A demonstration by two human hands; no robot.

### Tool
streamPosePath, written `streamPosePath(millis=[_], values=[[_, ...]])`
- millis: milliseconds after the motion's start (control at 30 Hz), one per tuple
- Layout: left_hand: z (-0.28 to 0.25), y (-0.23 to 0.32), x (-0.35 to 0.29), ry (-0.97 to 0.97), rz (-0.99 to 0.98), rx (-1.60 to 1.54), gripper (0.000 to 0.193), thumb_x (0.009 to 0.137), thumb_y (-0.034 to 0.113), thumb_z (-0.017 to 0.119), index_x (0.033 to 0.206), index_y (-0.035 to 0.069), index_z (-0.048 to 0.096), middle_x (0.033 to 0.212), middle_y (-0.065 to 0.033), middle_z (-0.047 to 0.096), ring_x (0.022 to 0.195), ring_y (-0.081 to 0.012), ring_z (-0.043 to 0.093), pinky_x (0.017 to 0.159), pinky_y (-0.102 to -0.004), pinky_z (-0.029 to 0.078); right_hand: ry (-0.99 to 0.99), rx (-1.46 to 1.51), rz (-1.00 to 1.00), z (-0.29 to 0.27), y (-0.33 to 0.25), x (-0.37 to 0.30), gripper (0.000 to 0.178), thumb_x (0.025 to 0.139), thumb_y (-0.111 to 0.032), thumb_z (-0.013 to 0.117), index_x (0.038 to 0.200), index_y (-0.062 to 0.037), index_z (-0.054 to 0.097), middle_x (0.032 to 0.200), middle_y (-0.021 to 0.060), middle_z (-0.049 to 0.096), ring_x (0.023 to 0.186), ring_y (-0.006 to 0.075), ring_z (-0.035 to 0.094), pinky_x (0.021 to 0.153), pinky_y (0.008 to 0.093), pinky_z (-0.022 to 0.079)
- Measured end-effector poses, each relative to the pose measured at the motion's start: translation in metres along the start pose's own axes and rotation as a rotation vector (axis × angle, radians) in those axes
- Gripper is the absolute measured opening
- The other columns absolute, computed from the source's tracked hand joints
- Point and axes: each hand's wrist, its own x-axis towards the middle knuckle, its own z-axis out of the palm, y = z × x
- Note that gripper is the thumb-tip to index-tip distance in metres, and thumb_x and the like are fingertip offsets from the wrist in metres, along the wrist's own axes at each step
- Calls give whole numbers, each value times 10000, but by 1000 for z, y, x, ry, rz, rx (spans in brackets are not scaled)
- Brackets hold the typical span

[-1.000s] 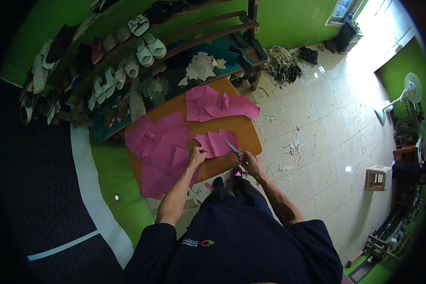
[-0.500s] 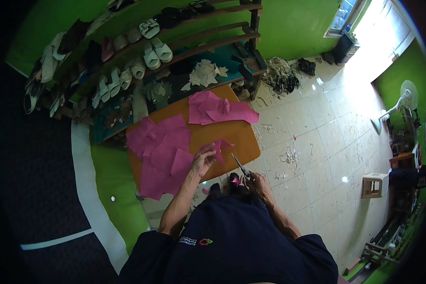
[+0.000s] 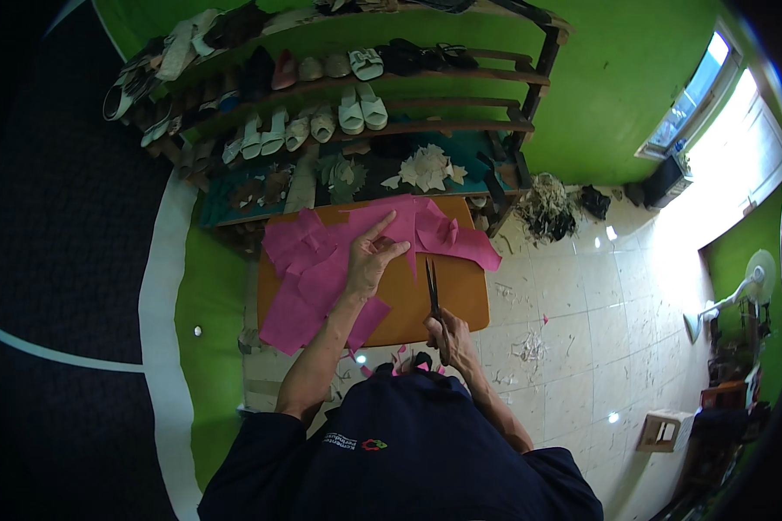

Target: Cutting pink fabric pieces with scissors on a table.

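Observation:
My left hand is over the orange-brown table, its index finger stretched and its thumb spread apart. It touches a pink sheet of thin material, with a pointed strip hanging toward the near side. Whether the other fingers pinch anything is hidden. To the right, my right hand is closed round the handles of dark scissors. Their blades point away from me, slightly parted, with nothing between them. More pink pieces lie in an overlapping heap at the table's left, and a creased pink piece at its far right.
Behind the table stands a wooden rack of shoes and sandals, with pale scraps on its lowest level. A scrap heap, trimmings, a stool and a white fan are to the right.
The small pink piece is no longer seen raised in my left hand, which has moved away from me onto the pink sheet. The scissors have swung to point straight ahead. The view has shifted.

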Motion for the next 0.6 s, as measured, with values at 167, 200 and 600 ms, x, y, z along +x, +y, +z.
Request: streamPosePath(millis=[167,200,600], values=[[6,25,-10,-39,25,11,746,828,-60,738,1498,48,427,773,27,625,780,-47,627,891,-243,528,28,56,-38,17,-29,14,635,883,-629,644,882,3,590,546,15,473,509,125,525,495,316,460],[5,24,-10,-35,33,6,746,828,-60,738,1498,48,427,773,27,625,780,-47,627,891,-243,528,25,49,-44,19,-30,17,635,883,-629,644,882,3,590,546,15,473,509,125,525,495,316,460],[-1,34,-14,-110,63,-19,778,835,-100,702,1525,44,373,768,33,601,771,-45,603,899,-248,535,76,33,-51,27,-50,21,681,837,-652,701,856,22,603,618,26,490,528,105,486,464,302,426]])
